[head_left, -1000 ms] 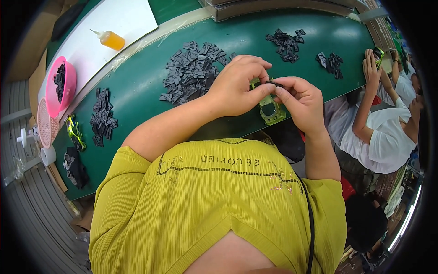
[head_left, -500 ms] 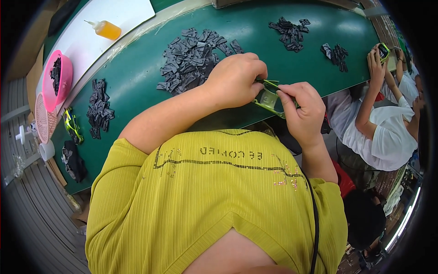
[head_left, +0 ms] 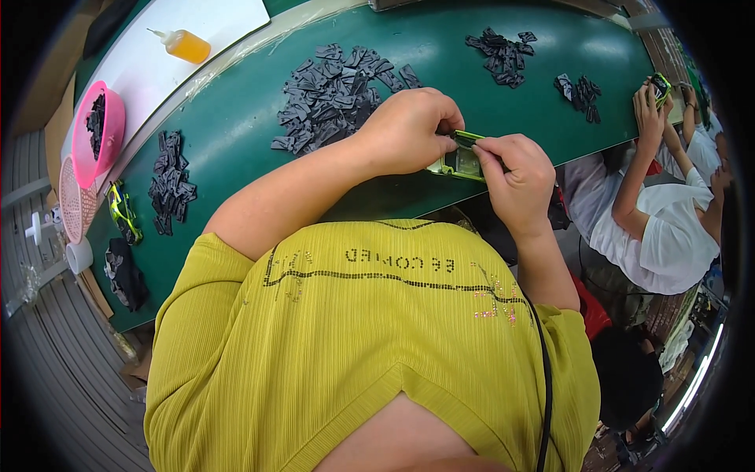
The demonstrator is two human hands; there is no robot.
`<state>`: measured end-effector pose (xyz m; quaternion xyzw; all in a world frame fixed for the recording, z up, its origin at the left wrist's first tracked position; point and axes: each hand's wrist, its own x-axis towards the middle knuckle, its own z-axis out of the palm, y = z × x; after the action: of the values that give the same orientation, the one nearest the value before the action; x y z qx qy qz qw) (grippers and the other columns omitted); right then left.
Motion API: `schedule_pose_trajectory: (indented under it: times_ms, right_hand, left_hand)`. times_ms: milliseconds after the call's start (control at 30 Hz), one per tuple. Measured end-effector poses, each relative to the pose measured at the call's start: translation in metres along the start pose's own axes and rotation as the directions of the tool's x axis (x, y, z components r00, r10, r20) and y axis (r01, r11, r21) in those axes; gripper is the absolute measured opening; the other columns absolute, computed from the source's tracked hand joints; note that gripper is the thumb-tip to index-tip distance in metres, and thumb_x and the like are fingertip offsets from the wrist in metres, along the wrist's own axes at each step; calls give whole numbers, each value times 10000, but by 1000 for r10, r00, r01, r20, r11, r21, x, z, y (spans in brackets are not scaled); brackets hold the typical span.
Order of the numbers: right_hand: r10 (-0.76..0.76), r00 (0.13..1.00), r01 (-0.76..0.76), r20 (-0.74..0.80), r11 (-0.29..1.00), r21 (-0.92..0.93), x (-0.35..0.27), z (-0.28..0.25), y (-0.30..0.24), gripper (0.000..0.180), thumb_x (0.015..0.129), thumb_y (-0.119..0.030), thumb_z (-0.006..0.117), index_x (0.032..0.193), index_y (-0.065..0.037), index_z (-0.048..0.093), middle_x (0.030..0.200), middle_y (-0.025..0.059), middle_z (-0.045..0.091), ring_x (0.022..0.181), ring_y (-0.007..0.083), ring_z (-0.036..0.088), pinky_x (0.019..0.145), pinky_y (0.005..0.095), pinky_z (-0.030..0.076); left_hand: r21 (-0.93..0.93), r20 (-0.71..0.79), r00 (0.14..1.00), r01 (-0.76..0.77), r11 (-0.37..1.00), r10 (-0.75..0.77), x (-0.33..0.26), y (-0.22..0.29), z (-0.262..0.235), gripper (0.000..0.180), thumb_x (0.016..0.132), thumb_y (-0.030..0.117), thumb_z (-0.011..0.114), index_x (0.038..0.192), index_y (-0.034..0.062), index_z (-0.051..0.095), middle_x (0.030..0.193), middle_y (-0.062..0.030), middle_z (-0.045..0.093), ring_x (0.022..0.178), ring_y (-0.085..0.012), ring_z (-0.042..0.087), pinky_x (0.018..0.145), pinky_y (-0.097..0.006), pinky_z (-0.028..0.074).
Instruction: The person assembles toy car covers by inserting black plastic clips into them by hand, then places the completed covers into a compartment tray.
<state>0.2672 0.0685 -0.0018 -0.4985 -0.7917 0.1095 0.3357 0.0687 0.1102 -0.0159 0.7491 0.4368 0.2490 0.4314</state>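
Note:
Between my two hands, near the table's front edge, is a lime-green plastic frame (head_left: 465, 164) with a dark, partly see-through middle. My left hand (head_left: 410, 132) pinches its left end between thumb and fingers. The right end sits between the thumb and curled fingers of my right hand (head_left: 521, 175). Parts of the frame are hidden behind my fingers, and any small piece in them cannot be made out. Just beyond my left forearm lies a large heap of small black plastic parts (head_left: 326, 98).
Smaller heaps of black parts lie at left (head_left: 171, 181), far right (head_left: 503, 59) and right (head_left: 580, 96). A pink basket (head_left: 114, 130), a green-and-black piece (head_left: 122, 211) and a bottle of amber liquid (head_left: 187, 47) stand left. A co-worker's hands (head_left: 649, 110) hold a similar frame at right.
The green frame has tilted in my hands and moved slightly up, away from my body. Both hands have shifted a little with it, still gripping its ends.

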Motion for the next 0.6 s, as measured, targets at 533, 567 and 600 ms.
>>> schedule_pose_trajectory:
  times_ms: [533, 567, 600]
  right_hand:
    - [-141, 990, 141, -2, 990, -29, 3, 6, 5, 128, 702, -22, 728, 814, -56, 679, 765, 76, 635, 690, 284, 607, 632, 367, 486]
    - [-142, 990, 141, -5, 989, -33, 5, 5, 5, 128, 702, -22, 728, 814, -56, 679, 765, 76, 635, 690, 284, 607, 632, 367, 486]
    - [-122, 993, 121, 3, 990, -66, 8, 2, 3, 136, 693, -30, 736, 811, -60, 676, 787, 70, 629, 724, 287, 600, 654, 370, 483]
  left_hand:
    - [89, -74, 996, -49, 995, 56, -1, 1, 7, 188, 734, 96, 743, 888, -5, 703, 830, -141, 659, 760, -259, 669, 694, -344, 533]
    - [90, -74, 995, -54, 994, 61, 0, 1, 6, 188, 734, 96, 743, 888, -5, 703, 830, -141, 659, 760, -259, 669, 694, -344, 533]
    - [102, -81, 993, -75, 992, 83, 2, 1, 5, 188, 729, 106, 742, 880, 1, 706, 828, -143, 658, 757, -272, 667, 687, -351, 532]
